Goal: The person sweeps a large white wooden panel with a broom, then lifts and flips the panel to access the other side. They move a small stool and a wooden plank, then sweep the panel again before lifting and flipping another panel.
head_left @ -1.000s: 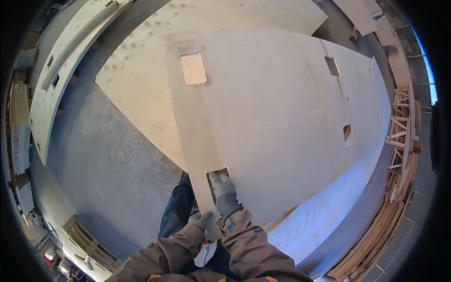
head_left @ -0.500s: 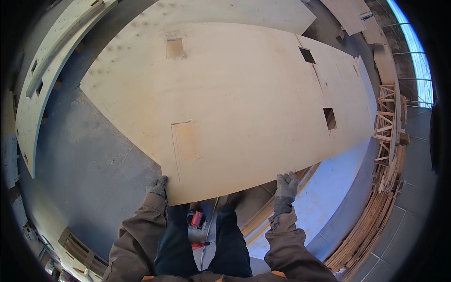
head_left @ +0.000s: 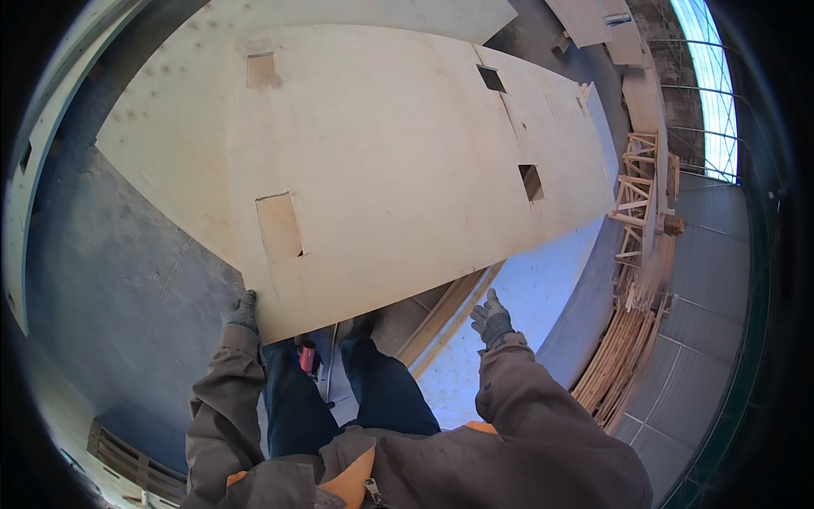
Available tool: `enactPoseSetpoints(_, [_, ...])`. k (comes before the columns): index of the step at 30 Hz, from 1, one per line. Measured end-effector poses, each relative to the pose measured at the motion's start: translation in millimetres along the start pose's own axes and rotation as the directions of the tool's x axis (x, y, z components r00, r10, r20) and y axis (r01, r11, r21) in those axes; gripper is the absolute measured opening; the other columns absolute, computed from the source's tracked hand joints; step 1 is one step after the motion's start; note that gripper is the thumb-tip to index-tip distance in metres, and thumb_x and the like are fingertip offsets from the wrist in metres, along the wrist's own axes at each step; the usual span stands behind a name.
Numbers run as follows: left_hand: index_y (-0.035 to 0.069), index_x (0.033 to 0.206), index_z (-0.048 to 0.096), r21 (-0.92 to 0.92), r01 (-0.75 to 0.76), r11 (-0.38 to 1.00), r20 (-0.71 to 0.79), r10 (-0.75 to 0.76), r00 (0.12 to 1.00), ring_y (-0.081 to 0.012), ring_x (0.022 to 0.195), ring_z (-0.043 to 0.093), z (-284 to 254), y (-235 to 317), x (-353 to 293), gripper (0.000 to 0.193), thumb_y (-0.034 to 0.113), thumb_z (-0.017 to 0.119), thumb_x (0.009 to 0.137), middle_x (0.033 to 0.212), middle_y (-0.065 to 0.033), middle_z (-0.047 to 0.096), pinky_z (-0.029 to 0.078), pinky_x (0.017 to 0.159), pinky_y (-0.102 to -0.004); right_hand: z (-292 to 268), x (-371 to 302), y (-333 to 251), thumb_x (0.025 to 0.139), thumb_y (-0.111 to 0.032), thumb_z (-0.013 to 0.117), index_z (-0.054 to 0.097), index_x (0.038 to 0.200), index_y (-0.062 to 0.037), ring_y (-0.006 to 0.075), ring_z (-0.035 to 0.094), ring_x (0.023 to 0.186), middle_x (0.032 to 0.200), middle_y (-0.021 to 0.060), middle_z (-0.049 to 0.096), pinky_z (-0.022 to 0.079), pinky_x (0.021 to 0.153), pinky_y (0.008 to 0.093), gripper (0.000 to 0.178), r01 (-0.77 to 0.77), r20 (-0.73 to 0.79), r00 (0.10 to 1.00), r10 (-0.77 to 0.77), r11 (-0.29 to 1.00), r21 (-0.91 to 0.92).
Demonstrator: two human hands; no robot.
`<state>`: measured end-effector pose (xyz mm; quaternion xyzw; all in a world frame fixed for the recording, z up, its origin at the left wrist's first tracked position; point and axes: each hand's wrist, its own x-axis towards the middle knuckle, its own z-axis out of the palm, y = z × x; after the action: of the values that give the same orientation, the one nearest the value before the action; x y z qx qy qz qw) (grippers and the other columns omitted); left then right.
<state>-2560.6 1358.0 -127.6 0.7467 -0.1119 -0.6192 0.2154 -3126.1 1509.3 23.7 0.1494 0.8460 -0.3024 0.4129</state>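
A large pale plywood sheet (head_left: 381, 195) with several rectangular cutouts lies in front of me, on top of another plywood sheet (head_left: 161, 161) that shows along its left side. My left hand (head_left: 242, 311), in a grey glove, is closed on the sheet's near left corner, with the fingers partly hidden at the edge. My right hand (head_left: 492, 320), gloved too, is off the sheet, just beyond its near edge to the right. Its fingers are spread and hold nothing. Below that hand is a bluish-white panel (head_left: 517, 305).
Wooden strips (head_left: 454, 314) run under the sheet's near edge. By my feet are a red tool (head_left: 307, 356) and a pale cable (head_left: 331, 365). Wooden frames (head_left: 636, 195) and long stacked battens (head_left: 623, 360) stand at the right; another board (head_left: 42, 178) is at far left.
My right hand has let go of the sheet's near edge and opened. My left hand stays at the corner. The top sheet has shifted slightly over the lower one, and the view has swung right.
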Motion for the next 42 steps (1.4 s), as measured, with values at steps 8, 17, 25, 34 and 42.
enactPoseSetpoints(8, [-0.003,0.087,0.069,0.406,-0.039,0.913,-0.183,0.123,0.975,-0.0244,0.074,0.062,-6.8,-35.5,51.4,0.051,0.048,0.067,0.083,0.081,-0.0157,0.068,0.049,0.067,-0.0398,-98.1,-10.2,-51.3,0.083,-0.062,0.058,0.05,0.129,-0.004,0.0326,0.061,0.102,0.121,0.0208,0.059,0.048,0.079,0.0478,0.074,-0.108,-0.369,0.929,0.039,0.98,-0.169])
enactPoseSetpoints(17, [0.0,0.09,0.064,0.266,0.127,0.956,-0.511,0.028,0.859,-0.0224,0.067,0.058,-39.6,-61.3,50.7,0.048,0.047,0.064,0.086,0.08,-0.0109,0.066,0.05,0.065,-0.0391,-37.3,187.0,-288.8,0.081,-0.053,0.065,0.053,0.122,0.0074,0.0397,0.052,0.117,0.123,0.0289,0.055,0.041,0.101,0.0428,0.074,0.464,0.18,0.528,-0.83,0.104,-0.88])
enactPoseSetpoints(25, [0.001,0.086,0.062,0.028,-0.05,0.998,-0.495,0.057,0.867,-0.0212,0.067,0.057,14.8,-1.4,5.0,0.046,0.047,0.06,0.089,0.079,-0.0094,0.064,0.05,0.065,-0.0384,25.0,368.0,-383.5,0.08,-0.077,0.043,0.061,0.113,0.0075,0.041,0.053,0.116,0.117,0.0296,0.059,0.042,0.097,0.0416,0.092,0.311,0.115,0.841,-0.528,0.298,-0.903])
enactPoseSetpoints(34, [-0.001,0.104,0.061,0.127,-0.108,0.986,-0.639,0.165,0.752,-0.0204,0.078,0.058,18.5,-72.0,-2.9,0.05,0.047,0.052,0.094,0.097,-0.0112,0.065,0.049,0.071,-0.0368,32.5,364.1,-403.8,0.085,-0.069,0.048,0.05,0.123,0.0117,0.0375,0.048,0.121,0.122,0.0311,0.055,0.039,0.1,0.0378,0.089,0.207,0.035,0.855,-0.517,0.279,-0.938])
enactPoseSetpoints(42, [-0.005,0.111,0.062,0.25,0.211,0.945,-0.827,0.095,0.554,-0.0319,0.09,0.062,-18.4,-143.1,-146.5,0.064,0.054,0.044,0.094,0.101,-0.0183,0.067,0.048,0.081,-0.0418,-0.3,296.3,-372.4,0.082,-0.077,0.04,0.066,0.092,0.0103,0.046,0.057,0.101,0.097,0.0353,0.061,0.044,0.089,0.0467,0.091,0.353,0.235,0.786,-0.572,0.104,-0.93])
